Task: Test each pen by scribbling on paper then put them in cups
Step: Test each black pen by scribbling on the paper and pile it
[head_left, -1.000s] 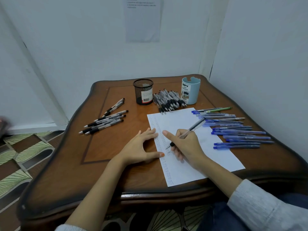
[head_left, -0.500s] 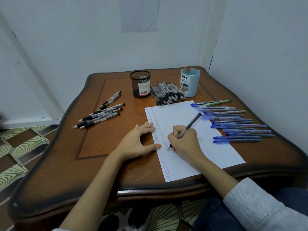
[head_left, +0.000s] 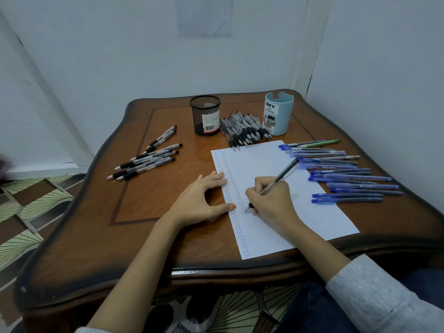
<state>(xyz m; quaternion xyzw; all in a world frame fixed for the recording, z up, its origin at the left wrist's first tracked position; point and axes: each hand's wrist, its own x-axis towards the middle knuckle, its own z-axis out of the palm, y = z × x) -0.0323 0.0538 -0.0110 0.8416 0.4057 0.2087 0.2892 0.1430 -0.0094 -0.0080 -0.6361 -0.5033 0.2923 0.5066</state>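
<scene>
My right hand (head_left: 271,203) grips a black-and-clear pen (head_left: 281,176), its tip touching the white paper (head_left: 300,212) beside columns of small scribbles along the sheet's left edge. My left hand (head_left: 200,200) lies flat with fingers spread, pressing the paper's left edge to the table. A black mesh cup (head_left: 205,115) and a light blue cup (head_left: 278,114) stand at the back. A pile of black pens (head_left: 245,129) lies between the cups. Several black pens (head_left: 146,159) lie at the left, several blue pens (head_left: 343,174) at the right.
The wooden table (head_left: 134,236) stands in a corner, with white walls close behind and to the right. One green pen (head_left: 322,143) lies at the top of the blue group. Patterned floor (head_left: 26,212) shows at the left.
My right hand has brought the pen tip down onto the paper and curled into a writing grip. The left hand stays on the sheet's edge. The view has tilted slightly.
</scene>
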